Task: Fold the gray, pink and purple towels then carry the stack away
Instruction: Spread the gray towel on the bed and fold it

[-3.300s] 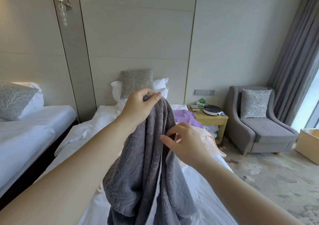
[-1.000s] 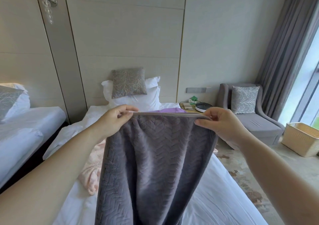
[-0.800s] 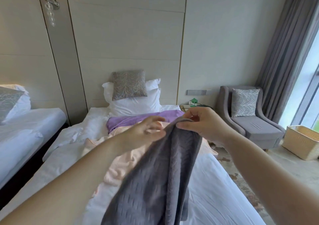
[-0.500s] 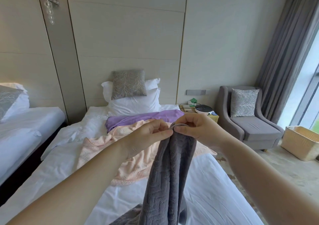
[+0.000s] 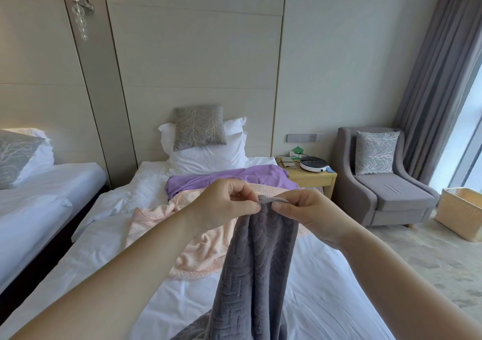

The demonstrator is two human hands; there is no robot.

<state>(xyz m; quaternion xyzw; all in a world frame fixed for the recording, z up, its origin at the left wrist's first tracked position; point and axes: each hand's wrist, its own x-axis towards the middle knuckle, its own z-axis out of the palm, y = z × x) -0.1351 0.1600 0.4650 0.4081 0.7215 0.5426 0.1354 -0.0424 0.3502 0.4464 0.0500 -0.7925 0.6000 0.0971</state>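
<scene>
"Head view matches what I get from where I'm standing; both hands are raised over the bed (image 5: 326,300), with the gray towel (image 5: 258,261) hanging from them."

"What are the fingers doing?"

"Clamped; the left hand (image 5: 224,206) pinches the top hem between thumb and fingertips; the right hand (image 5: 305,209) pinches it right alongside, so the two hands almost touch."

"Why so close together?"

"To match one top corner against the other, I'd say; the cloth drops in a narrow, doubled fall and its tail lies on the bed at the near edge; held high like that, its own weight lines the sides up."

"And the other two?"

"Both are beyond the hands; the pink towel (image 5: 161,224) lies crumpled mid-bed, its far edge meeting the purple towel (image 5: 234,177), which is stretched across just below the white pillows (image 5: 208,159); neither is folded; my guess is they're left within reach to wait their turn."

"Early days, then?"

"First fold of the first towel, by my reckoning; nothing is stacked; the bare stretch of bed nearest the person looks the sensible spot to lay the gray one flat for its next fold; the risk is the corners sliding out of line on the way down, since thick plush sags."
</scene>
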